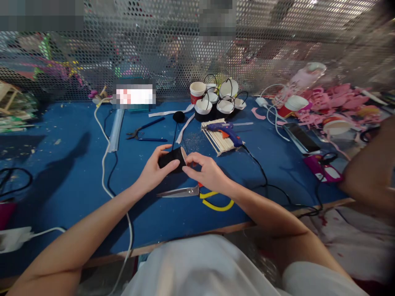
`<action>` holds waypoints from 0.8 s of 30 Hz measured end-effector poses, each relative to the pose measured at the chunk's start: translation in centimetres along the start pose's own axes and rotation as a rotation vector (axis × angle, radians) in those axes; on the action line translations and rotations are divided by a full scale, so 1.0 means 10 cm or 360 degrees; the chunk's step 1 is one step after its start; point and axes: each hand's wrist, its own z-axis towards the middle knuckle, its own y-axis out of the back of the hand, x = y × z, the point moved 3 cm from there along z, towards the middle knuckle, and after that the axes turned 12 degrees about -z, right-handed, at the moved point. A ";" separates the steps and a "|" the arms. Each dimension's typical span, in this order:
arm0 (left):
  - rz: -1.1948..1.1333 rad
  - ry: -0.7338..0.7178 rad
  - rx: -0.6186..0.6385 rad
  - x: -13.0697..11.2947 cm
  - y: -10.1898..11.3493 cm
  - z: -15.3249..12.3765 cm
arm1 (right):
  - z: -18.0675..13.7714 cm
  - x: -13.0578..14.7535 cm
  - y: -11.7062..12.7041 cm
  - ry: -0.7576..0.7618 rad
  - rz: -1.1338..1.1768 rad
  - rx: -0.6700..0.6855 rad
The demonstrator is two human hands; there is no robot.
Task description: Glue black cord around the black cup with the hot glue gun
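Observation:
My left hand is wrapped around a paper cup lying on its side, its outside covered in black. At the cup's pale rim, my right hand has thumb and fingers closed on the edge; the fingertips are partly hidden. A black cord runs from the cup to a small black ball of cord behind it. Below my hands lies a pair of scissors with yellow handles. Beyond my right hand, a blue glue gun rests on a mat of pale sticks.
Several black-covered cups with cord handles stand at the back beside a red cup. Blue-handled pliers lie left of the ball. A white cable crosses the table. A phone, pink scraps and another person's arm are at right.

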 end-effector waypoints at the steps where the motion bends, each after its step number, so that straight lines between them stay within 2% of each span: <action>1: 0.0007 0.0004 -0.0010 -0.01 0.00 0.00 | 0.00 0.01 0.00 0.0021 -0.0036 0.0004; 4: 0.0110 -0.0064 -0.0073 -0.05 0.02 0.00 | 0.00 0.00 0.12 -0.0003 -0.0109 -0.0092; 8: 0.0168 -0.0078 -0.0129 -0.07 0.04 0.00 | -0.01 -0.09 0.46 -0.0216 -0.0108 -0.0375; 11: -0.0055 0.0046 -0.0112 -0.06 0.04 0.00 | -0.02 -0.20 0.75 -0.0290 -0.0286 -0.0585; 14: -0.0326 0.0225 -0.0100 -0.05 0.02 0.00 | 0.00 -0.37 0.97 -0.0410 -0.0621 -0.0664; 16: -0.0428 0.0277 -0.0108 -0.05 0.02 0.01 | 0.02 -0.53 1.06 -0.0537 -0.0910 -0.0658; 19: -0.0500 0.0301 -0.0132 -0.05 0.02 0.01 | 0.08 -0.77 1.09 -0.0645 -0.1263 -0.0513; 24: -0.0636 0.0436 -0.0133 -0.02 0.02 0.03 | 0.14 -1.01 1.02 -0.0690 -0.1547 -0.0235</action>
